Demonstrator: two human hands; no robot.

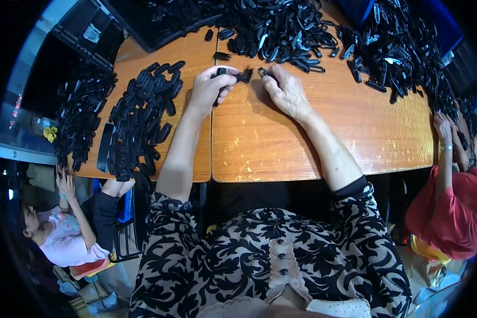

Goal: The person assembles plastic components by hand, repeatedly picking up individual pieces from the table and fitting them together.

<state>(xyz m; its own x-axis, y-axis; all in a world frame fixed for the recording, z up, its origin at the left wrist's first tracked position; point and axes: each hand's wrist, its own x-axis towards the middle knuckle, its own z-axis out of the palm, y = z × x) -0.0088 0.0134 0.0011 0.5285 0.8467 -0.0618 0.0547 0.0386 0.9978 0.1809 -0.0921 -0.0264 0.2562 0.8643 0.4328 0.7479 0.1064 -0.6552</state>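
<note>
Above the wooden table, my left hand (209,89) is closed around small black plastic parts. One dark piece (244,76) sticks out from its fingers toward the right. Facing it, my right hand (287,94) pinches a small black plastic clip-like piece (263,72) between thumb and forefinger. A narrow gap separates the two held pieces; their exact shape is too small to make out. Just beyond my left hand, a single black part (222,55) lies on the wood. Past both hands spreads a heap of black plastic parts (281,34).
Left of my left arm is a long pile of black oval parts (143,108), with another pile (82,114) farther left. More black parts (389,53) cover the far right. A dark tray (153,26) stands at the back. People sit at left (71,233) and right (448,212).
</note>
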